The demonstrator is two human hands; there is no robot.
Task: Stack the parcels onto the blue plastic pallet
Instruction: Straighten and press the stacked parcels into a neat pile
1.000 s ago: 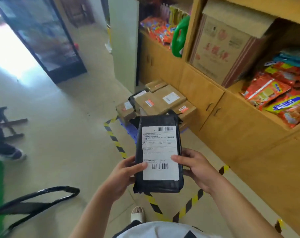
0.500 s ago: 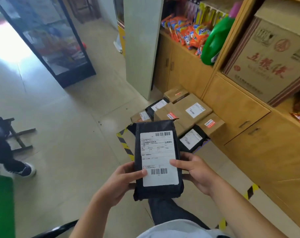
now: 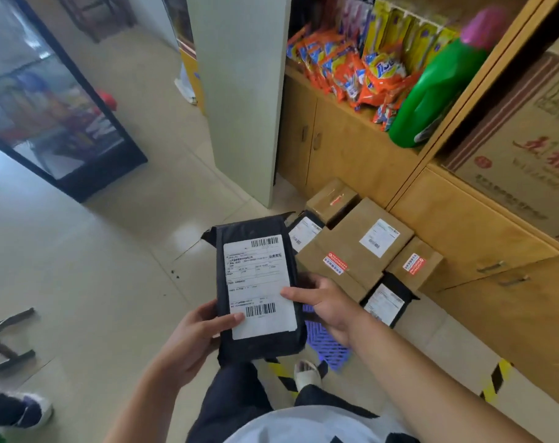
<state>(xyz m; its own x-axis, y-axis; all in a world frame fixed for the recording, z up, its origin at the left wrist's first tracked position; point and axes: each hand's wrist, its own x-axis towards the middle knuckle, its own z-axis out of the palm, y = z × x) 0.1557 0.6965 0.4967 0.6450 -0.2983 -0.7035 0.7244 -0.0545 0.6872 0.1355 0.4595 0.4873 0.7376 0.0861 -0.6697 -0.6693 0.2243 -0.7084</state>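
I hold a black plastic-wrapped parcel [image 3: 259,289] with a white shipping label upright in front of me. My left hand [image 3: 195,340] grips its lower left edge and my right hand [image 3: 323,302] grips its right edge. Just below and right of it, a corner of the blue plastic pallet [image 3: 326,343] shows on the floor. On the pallet lie several parcels: a large brown carton [image 3: 355,251], a small brown box [image 3: 415,263], another brown box [image 3: 332,199] at the back, and two black bags [image 3: 385,303] [image 3: 305,233].
Wooden cabinets [image 3: 463,244] with shelves of snack packets and a green bottle [image 3: 438,91] run along the right. A pale partition [image 3: 240,91] stands behind the pallet. Yellow-black floor tape [image 3: 495,378] marks the floor. A glass-door fridge [image 3: 54,107] is at left, another person's shoe [image 3: 32,410] bottom left.
I have stepped closer to the pallet; the stacked parcels and shelves now appear larger and nearer. Both hands keep the same hold on the black parcel.
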